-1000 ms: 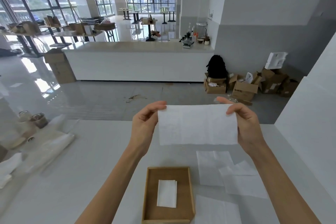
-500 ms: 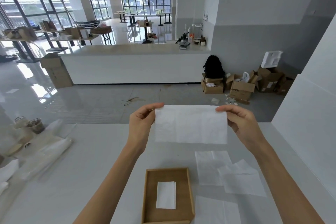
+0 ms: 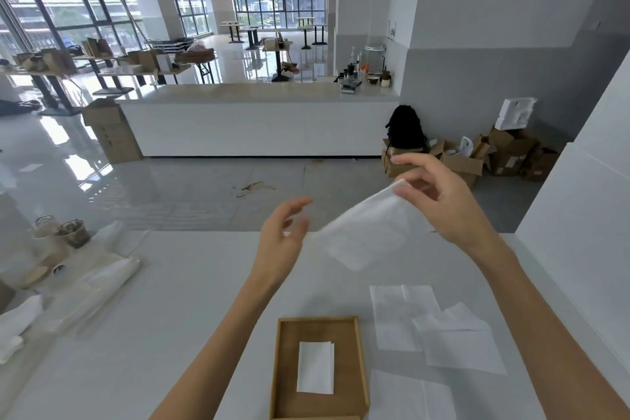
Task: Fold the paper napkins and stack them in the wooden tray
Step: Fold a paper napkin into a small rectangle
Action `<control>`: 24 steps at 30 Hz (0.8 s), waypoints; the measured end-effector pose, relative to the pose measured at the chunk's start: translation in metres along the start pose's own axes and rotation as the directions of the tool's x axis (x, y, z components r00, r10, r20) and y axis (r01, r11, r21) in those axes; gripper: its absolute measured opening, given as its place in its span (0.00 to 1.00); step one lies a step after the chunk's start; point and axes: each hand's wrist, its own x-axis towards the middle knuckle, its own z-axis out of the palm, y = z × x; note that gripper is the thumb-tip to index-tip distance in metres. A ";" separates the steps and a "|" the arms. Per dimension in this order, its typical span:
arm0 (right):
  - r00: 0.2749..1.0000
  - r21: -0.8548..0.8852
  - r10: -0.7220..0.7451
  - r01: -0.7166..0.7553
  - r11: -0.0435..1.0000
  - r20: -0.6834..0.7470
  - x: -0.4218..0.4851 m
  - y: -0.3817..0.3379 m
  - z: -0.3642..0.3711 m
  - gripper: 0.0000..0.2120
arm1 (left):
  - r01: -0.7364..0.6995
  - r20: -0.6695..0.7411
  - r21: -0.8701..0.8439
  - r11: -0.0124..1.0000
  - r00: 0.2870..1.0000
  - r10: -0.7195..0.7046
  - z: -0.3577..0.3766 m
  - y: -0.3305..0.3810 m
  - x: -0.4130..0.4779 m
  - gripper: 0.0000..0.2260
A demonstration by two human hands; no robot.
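tray (image 3: 288,344): showing matt brown wood
napkin (image 3: 368,232): looking like thin white paper
table (image 3: 170,300): looking smooth
floor (image 3: 102,187): shining, glossy

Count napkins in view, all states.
5. One held napkin in the right hand; one folded napkin in the wooden tray; three flat beside it: far napkin, middle napkin, near napkin. Folded one may hide more.

Five paper napkins (image 3: 368,232) (image 3: 315,366) (image 3: 399,314) (image 3: 460,348) (image 3: 409,395), one wooden tray (image 3: 281,368), two hands (image 3: 283,242) (image 3: 443,204).

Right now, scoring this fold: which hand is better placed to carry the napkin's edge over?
Likely the right hand: it pinches the napkin at its raised end; the left hand is open beside it.
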 end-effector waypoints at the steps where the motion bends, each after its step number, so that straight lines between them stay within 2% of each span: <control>1: 0.994 -0.060 -0.015 0.021 0.998 0.109 0.008 -0.009 -0.003 0.19 | -0.040 0.103 0.033 0.999 0.994 0.036 0.005 0.005 0.003 0.13; 4: 0.938 -0.216 -0.037 0.117 0.969 0.344 0.031 -0.035 -0.008 0.23 | -0.083 0.347 0.003 0.997 0.935 0.077 0.026 0.028 0.015 0.20; 8: 0.894 -0.305 -0.056 0.210 0.929 0.445 0.047 -0.053 -0.015 0.23 | 0.028 0.430 -0.216 0.976 0.900 0.069 0.046 0.045 0.023 0.10; 11: 0.924 -0.292 -0.097 0.215 0.932 0.369 0.048 -0.053 -0.016 0.22 | 0.070 0.387 -0.312 0.948 0.920 0.060 0.052 0.046 0.021 0.09; 13: 0.978 -0.273 -0.103 0.150 0.950 0.182 0.042 -0.042 -0.016 0.21 | 0.127 0.351 -0.370 0.920 0.936 0.012 0.053 0.048 0.020 0.08; 15: 0.999 -0.178 0.039 -0.034 0.983 0.023 0.030 -0.025 -0.014 0.31 | 0.164 0.304 -0.410 0.897 0.952 -0.035 0.051 0.047 0.020 0.07; 17: 0.968 0.066 0.248 -0.250 0.966 0.030 0.015 -0.010 -0.008 0.39 | 0.181 0.263 -0.438 0.880 0.962 -0.067 0.048 0.048 0.021 0.05; 19: 0.931 0.330 0.325 -0.363 0.871 0.165 0.003 0.005 0.000 0.32 | 0.196 0.257 -0.455 0.869 0.963 -0.083 0.045 0.049 0.022 0.05; 20: 0.919 0.408 0.334 -0.393 0.824 0.211 -0.002 0.010 0.005 0.28 | 0.199 0.260 -0.457 0.867 0.962 -0.084 0.043 0.050 0.023 0.06; 22: 0.904 0.444 0.376 -0.428 0.787 0.205 -0.008 0.013 0.015 0.22 | 0.197 0.258 -0.446 0.873 0.962 -0.086 0.042 0.050 0.025 0.06; 24: 0.908 0.439 0.397 -0.413 0.798 0.134 -0.009 0.014 0.022 0.16 | 0.201 0.252 -0.433 0.879 0.963 -0.096 0.041 0.050 0.025 0.06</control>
